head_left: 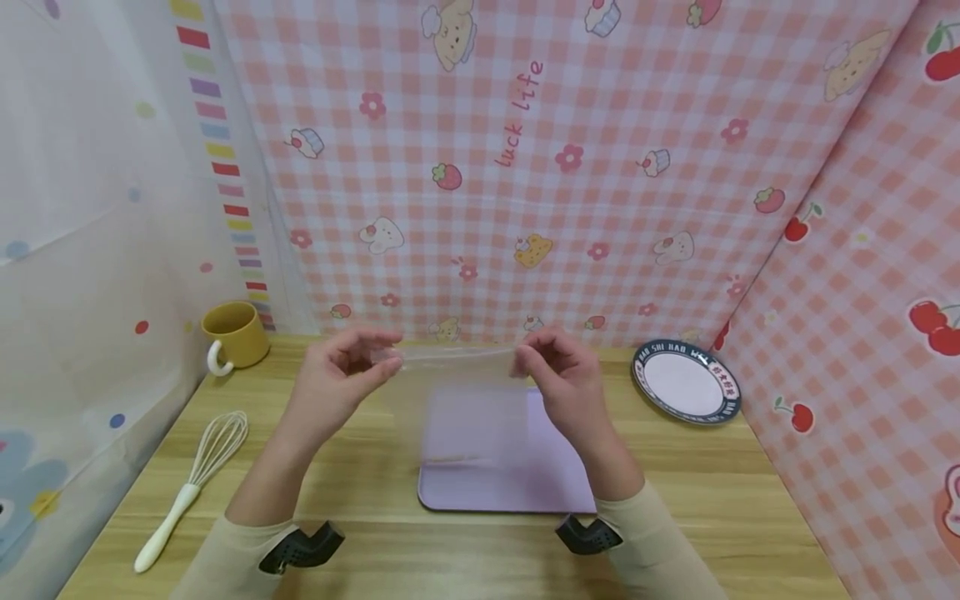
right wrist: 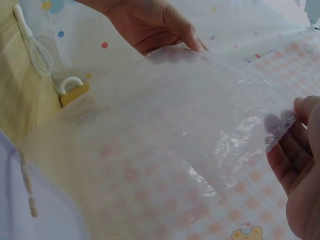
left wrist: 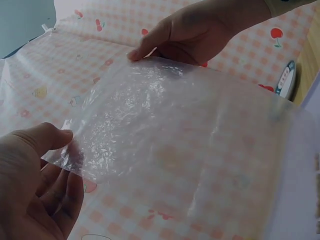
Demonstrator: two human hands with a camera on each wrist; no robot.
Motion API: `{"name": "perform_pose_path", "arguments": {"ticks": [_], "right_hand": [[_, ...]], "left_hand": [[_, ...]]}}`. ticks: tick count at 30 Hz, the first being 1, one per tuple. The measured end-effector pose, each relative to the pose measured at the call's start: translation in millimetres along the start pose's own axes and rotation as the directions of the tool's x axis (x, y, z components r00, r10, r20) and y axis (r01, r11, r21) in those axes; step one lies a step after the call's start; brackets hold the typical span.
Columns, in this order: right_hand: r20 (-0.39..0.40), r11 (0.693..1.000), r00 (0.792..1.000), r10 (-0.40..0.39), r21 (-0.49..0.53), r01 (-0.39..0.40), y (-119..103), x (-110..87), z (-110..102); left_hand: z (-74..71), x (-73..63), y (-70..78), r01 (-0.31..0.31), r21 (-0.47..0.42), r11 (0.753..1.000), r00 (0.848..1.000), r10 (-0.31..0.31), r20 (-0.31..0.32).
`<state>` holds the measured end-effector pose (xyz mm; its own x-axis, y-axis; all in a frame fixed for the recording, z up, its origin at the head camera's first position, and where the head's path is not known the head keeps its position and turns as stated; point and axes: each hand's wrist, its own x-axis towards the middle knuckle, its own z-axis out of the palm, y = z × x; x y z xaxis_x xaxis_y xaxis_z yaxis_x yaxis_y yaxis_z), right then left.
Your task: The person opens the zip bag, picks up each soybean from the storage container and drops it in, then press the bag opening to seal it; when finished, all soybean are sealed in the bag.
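A thin clear plastic bag (head_left: 465, 400) hangs between my two hands, its upper edge stretched between them. My left hand (head_left: 341, 379) pinches the left corner between thumb and fingers. The right corner is pinched the same way by my right hand (head_left: 562, 379). In the left wrist view the bag (left wrist: 145, 120) looks crinkled and shiny near the held edge, and smoother lower down. Below it, a lavender board (head_left: 517, 492) with a dark rim lies on the table, partly seen through the plastic. On the board lies a thin brownish strip (right wrist: 27, 185), its kind unclear.
A yellow mug (head_left: 243, 337) with a white handle stands at the back left of the wooden table (head_left: 360, 517). A white whisk (head_left: 195, 483) lies at the left. At the back right is a dark-rimmed white plate (head_left: 686, 383). Patterned cloths (head_left: 487, 208) enclose the table.
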<state>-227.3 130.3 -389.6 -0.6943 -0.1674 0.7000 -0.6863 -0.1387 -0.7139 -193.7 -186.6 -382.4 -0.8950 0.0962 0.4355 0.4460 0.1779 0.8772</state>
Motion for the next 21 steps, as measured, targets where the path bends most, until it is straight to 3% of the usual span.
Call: {"name": "perform_pose_path", "arguments": {"ticks": [5, 9, 16, 21], "right_hand": [[-0.061, 0.999, 0.998, 0.008, 0.038, -0.006, 0.1, 0.0, 6.8], [-0.072, 0.998, 0.997, 0.033, 0.06, -0.029, -1.1, 0.0, 10.6], [0.043, 0.996, 0.996, 0.079, 0.036, -0.08, -1.7, -0.6, 17.3], [0.104, 0.996, 0.992, 0.067, 0.052, -0.073, -2.4, -1.9, 26.9]], "left_hand": [[-1.2, -3.7, -2.4, 0.031, 0.033, 0.999, 0.999, -0.032, 0.04], [-2.8, -5.1, -2.6, 0.008, 0.012, 1.0, 1.0, -0.009, 0.026], [-9.8, -7.9, 3.6, -0.071, -0.058, 0.996, 0.997, 0.07, -0.029], [-20.0, -12.5, 10.1, -0.111, -0.1, 0.989, 0.993, 0.105, -0.058]]}}
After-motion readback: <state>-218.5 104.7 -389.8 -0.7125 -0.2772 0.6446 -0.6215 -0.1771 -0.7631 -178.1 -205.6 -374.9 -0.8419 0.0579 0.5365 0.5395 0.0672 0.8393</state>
